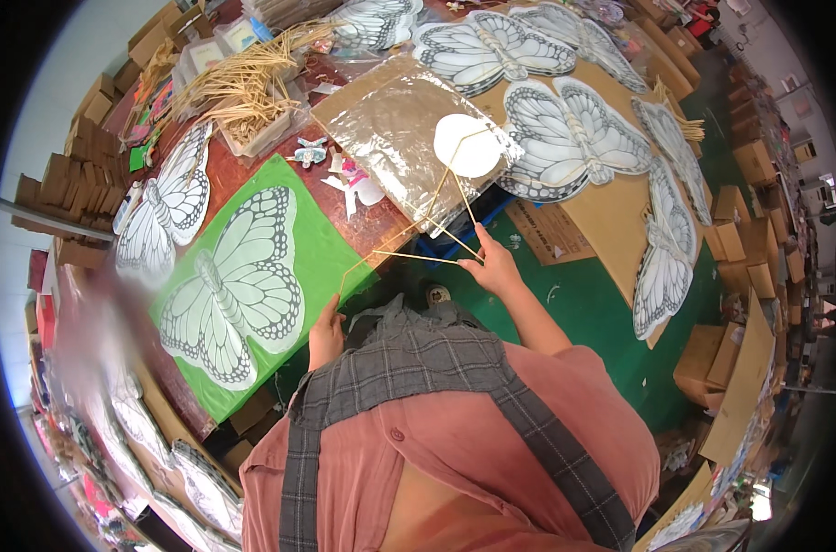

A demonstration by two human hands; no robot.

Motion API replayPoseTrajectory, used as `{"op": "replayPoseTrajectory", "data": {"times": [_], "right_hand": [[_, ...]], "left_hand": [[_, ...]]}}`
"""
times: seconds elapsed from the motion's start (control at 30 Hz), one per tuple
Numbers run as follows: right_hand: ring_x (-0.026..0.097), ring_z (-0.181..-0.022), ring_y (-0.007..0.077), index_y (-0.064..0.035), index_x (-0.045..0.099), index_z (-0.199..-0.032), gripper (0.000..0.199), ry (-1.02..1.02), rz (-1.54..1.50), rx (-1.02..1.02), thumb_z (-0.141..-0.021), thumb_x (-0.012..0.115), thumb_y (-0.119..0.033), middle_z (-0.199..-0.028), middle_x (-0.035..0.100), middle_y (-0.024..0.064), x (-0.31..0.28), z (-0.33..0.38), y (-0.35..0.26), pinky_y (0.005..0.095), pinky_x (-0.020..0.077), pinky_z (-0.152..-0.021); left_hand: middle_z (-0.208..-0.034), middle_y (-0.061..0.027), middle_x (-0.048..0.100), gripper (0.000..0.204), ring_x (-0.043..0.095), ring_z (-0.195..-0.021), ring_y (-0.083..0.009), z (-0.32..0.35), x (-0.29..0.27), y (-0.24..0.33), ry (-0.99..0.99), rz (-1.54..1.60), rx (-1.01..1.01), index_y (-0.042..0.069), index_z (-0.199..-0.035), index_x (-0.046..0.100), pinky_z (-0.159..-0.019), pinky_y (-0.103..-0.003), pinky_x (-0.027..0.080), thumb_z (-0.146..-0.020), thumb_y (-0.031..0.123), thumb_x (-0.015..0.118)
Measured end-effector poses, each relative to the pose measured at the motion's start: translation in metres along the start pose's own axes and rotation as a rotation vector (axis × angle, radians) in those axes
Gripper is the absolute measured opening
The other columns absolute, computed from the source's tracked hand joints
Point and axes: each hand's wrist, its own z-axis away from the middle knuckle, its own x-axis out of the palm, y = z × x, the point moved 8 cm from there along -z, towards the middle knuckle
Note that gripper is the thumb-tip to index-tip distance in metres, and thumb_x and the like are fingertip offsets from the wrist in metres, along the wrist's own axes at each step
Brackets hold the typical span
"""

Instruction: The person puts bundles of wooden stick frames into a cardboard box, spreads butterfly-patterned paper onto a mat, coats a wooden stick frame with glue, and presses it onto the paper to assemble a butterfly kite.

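Note:
A frame of thin tan sticks or strips (418, 258), bent at angles, stretches between my two hands above the table's front edge. My left hand (326, 335) is closed on one lower end of it, beside a green sheet (321, 248) that carries a black-and-white butterfly cutout (229, 290). My right hand (494, 264) pinches strips on the other side, at the table corner. The strips' far part crosses a white round disc (469, 156), which lies on a board covered with clear film (381, 138). How the strips join is too fine to tell.
A box of tan strips (243, 101) stands at the back left. Small coloured figures (309, 152) lie near the film-covered board. More butterfly cutouts (574, 133) rest on cardboard at right, another (168, 204) at left. Cardboard boxes (758, 239) line the right side above the green floor (611, 368).

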Motion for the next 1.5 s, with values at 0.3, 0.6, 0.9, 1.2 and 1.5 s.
{"op": "replayPoseTrajectory", "data": {"times": [0.3, 0.6, 0.9, 1.2, 1.5], "right_hand": [[0.05, -0.059, 0.0182, 0.0006, 0.038, -0.131, 0.075, 0.222, -0.084, -0.11, -0.069, 0.073, -0.024, -0.067, 0.052, 0.0083, -0.043, 0.005, -0.014, 0.0299, 0.0426, -0.056], [0.049, -0.057, 0.0175, 0.0014, 0.04, -0.129, 0.071, 0.124, -0.052, -0.058, -0.071, 0.072, -0.026, -0.067, 0.051, 0.0095, -0.044, -0.006, 0.001, 0.0288, 0.042, -0.055], [0.056, -0.068, 0.0269, -0.0016, 0.04, -0.129, 0.069, 0.15, -0.052, -0.107, -0.074, 0.069, -0.033, -0.081, 0.057, 0.0144, -0.059, -0.029, 0.007, 0.0358, 0.0453, -0.061], [0.053, -0.063, 0.0232, 0.002, 0.04, -0.128, 0.067, 0.162, -0.157, -0.097, -0.075, 0.068, -0.028, -0.073, 0.054, 0.0115, -0.071, -0.027, 0.017, 0.0319, 0.0441, -0.059], [0.051, -0.061, 0.0223, 0.0023, 0.038, -0.129, 0.066, 0.206, -0.02, -0.093, -0.075, 0.068, -0.021, -0.07, 0.052, 0.0097, -0.08, -0.05, 0.045, 0.0327, 0.043, -0.057]], "left_hand": [[-0.08, -0.0037, 0.063, 0.034, 0.049, -0.053, -0.006, 0.002, -0.011, 0.011, 0.098, 0.117, 0.037, 0.012, -0.122, 0.053, -0.048, -0.022, 0.043, -0.09, 0.007, 0.044], [-0.077, -0.0081, 0.061, 0.03, 0.051, -0.054, -0.0104, 0.009, -0.007, 0.034, 0.12, 0.09, -0.03, 0.007, -0.116, 0.056, -0.05, -0.024, 0.044, -0.088, 0.005, 0.046], [-0.078, -0.0079, 0.062, 0.026, 0.051, -0.053, -0.0095, 0.01, -0.002, 0.044, 0.214, 0.131, -0.016, 0.004, -0.11, 0.059, -0.049, -0.024, 0.043, -0.086, 0.004, 0.049], [-0.077, -0.0115, 0.062, 0.027, 0.054, -0.059, -0.0128, 0.02, -0.001, 0.066, 0.241, 0.101, -0.093, 0.003, -0.111, 0.058, -0.055, -0.025, 0.044, -0.085, 0.004, 0.05], [-0.076, -0.0104, 0.06, 0.024, 0.054, -0.058, -0.0139, -0.013, 0.019, 0.069, 0.262, -0.028, 0.137, 0.005, -0.108, 0.06, -0.054, -0.026, 0.044, -0.085, 0.005, 0.052]]}}
